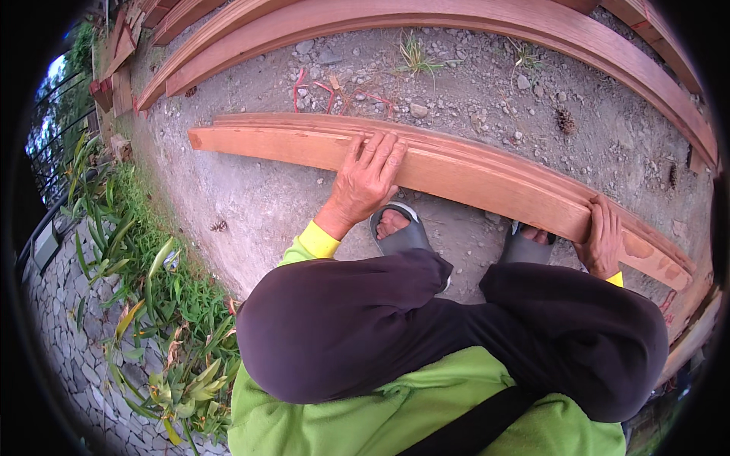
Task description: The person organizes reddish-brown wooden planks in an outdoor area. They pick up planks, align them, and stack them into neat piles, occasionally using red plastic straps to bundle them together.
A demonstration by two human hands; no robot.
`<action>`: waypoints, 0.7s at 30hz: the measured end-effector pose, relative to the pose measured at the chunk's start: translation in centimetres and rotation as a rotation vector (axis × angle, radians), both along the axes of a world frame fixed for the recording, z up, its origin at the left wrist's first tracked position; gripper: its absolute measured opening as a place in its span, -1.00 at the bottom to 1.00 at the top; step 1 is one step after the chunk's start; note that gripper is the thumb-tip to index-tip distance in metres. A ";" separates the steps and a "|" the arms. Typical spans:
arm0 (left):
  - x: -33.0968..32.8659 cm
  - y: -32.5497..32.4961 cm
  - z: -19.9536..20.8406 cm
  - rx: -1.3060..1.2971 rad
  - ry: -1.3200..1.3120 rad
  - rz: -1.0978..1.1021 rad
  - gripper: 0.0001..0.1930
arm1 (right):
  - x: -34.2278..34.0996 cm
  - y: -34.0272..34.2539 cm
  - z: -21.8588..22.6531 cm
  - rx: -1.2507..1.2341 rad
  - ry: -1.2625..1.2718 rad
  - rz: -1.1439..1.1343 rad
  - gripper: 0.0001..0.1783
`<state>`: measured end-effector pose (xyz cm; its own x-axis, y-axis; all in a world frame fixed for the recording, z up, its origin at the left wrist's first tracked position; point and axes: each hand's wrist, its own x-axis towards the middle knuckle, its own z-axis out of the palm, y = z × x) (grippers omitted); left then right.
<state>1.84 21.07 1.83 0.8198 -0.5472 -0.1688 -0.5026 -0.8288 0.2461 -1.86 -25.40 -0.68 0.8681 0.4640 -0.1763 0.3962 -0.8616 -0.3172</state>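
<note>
A long reddish-brown wooden beam [471, 178] with a stepped, grooved upper edge spans the view in front of my sandalled feet. My left hand [366, 176] lies over it left of the middle, the fingers bent across its top edge. Toward the right end, my right hand [601, 237] wraps round the same beam, fingers on top and the thumb side against the near face. Both hands are closed on the wood. Part of the beam's underside is hidden from me.
More long wooden beams [456, 11] lie beyond on the gravelly ground [487, 83]. Red string [328, 95], stones and a pine cone [565, 121] are scattered between. At left grow green plants [152, 304] beside a stone-paved path [68, 334]. A grey sandal [403, 232] stands close under the beam.
</note>
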 end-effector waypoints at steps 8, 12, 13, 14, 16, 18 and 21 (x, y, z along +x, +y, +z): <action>-1.4 0.4 -0.1 -0.050 -0.015 0.021 -0.25 | -1.1 0.8 0.9 0.014 -0.060 -0.035 -0.25; -2.0 0.3 -0.8 -0.071 -0.007 -0.003 -0.36 | -2.3 1.0 2.0 -0.019 0.008 -0.100 -0.25; -2.5 0.3 -0.9 -0.060 -0.006 0.012 -0.37 | -2.1 0.9 1.8 -0.008 0.022 -0.086 -0.24; -2.9 0.4 -1.0 -0.049 -0.004 0.029 -0.38 | -1.7 0.9 1.3 0.004 0.038 -0.071 -0.23; -2.6 0.3 -1.1 -0.070 -0.035 -0.010 -0.40 | -3.3 0.8 2.6 -0.024 0.030 -0.111 -0.22; -2.4 0.1 -1.4 -0.050 -0.048 -0.006 -0.41 | -3.0 0.6 2.0 -0.024 0.045 -0.103 -0.21; -2.3 -0.2 -1.7 -0.063 -0.032 0.021 -0.42 | -2.7 0.4 1.5 -0.052 0.052 -0.107 -0.21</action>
